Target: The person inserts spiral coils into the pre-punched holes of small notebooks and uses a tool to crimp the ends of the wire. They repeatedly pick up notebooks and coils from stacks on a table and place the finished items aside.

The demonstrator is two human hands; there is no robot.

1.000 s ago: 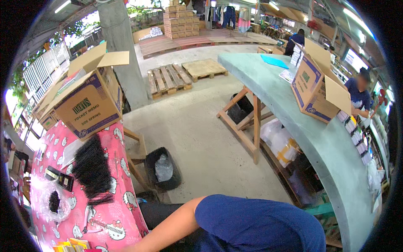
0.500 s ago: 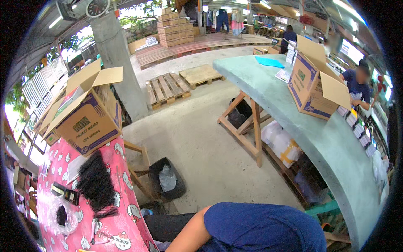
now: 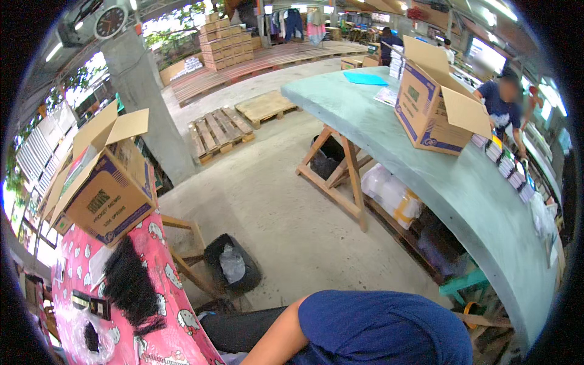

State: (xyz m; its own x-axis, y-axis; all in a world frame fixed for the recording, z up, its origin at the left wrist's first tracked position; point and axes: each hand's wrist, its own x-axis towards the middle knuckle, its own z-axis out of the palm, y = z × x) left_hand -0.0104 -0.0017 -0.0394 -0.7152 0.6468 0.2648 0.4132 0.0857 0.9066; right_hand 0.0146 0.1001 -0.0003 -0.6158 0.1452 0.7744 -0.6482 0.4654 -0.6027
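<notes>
Pile of black coils [image 3: 129, 277] on the pink-covered counter [image 3: 173, 304], just beside an open carton [image 3: 109, 204]. Probably light, springy, apt to tangle (blurred from here); best scooped around the middle. Neither hand shows: grasping or released, can't tell.

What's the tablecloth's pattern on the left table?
The tablecloth is pink with white cartoon cats; head view shows it.
</notes>
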